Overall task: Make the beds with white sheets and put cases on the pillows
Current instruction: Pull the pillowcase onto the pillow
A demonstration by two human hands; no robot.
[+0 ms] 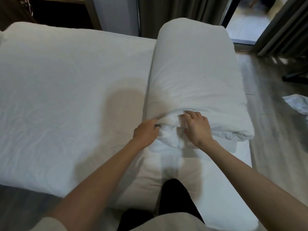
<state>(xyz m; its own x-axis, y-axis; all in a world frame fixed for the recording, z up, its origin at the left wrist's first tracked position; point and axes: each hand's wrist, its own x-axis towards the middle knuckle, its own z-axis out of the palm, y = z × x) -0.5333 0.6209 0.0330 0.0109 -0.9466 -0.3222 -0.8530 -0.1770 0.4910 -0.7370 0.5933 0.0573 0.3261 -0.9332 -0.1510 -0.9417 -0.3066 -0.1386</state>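
- I see 2 grey curtains, one (pixel 166 10) hanging past the far end, the other (pixel 283 30) at the right.
- A bright glass door (pixel 241 27) stands between them.
- Pale wood-look floor (pixel 270 124) runs along the right.
- Top left is a dark wooden shelf unit (pixel 58 12).
- A dark object (pixel 296 77) on the floor; I can't identify it.

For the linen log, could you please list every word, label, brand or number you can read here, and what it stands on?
None can be read: the folded white duvet, the bed sheet, the curtain and the cloth on the floor show no print or tag.
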